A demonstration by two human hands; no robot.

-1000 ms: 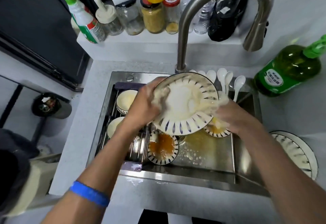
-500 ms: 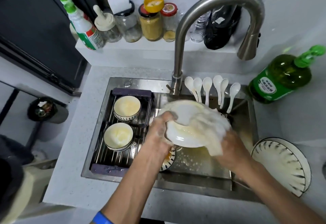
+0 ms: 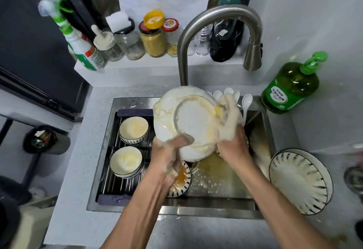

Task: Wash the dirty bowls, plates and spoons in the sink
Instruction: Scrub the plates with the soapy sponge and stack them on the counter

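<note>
A white plate (image 3: 193, 123) is held over the steel sink (image 3: 216, 188) with its soapy underside toward me. My left hand (image 3: 170, 153) grips its lower rim. My right hand (image 3: 232, 140) holds a foamy cloth (image 3: 228, 109) against the plate's right edge. Below it a dirty striped plate (image 3: 181, 184) with orange sauce lies in the basin. Two soapy bowls (image 3: 134, 130) (image 3: 126, 161) sit on the drying rack (image 3: 117, 186) on the left. Several white spoons (image 3: 244, 102) lie at the sink's back edge, partly hidden by the plate.
The curved tap (image 3: 220, 17) arches above the sink. A green soap bottle (image 3: 288, 89) stands at the right, and a striped plate (image 3: 300, 180) lies on the counter beside the basin. Jars and a spray bottle (image 3: 78, 40) line the back shelf.
The plate was turned from its patterned face to its underside and lifted higher and more upright. My right hand with the cloth moved up along its right edge.
</note>
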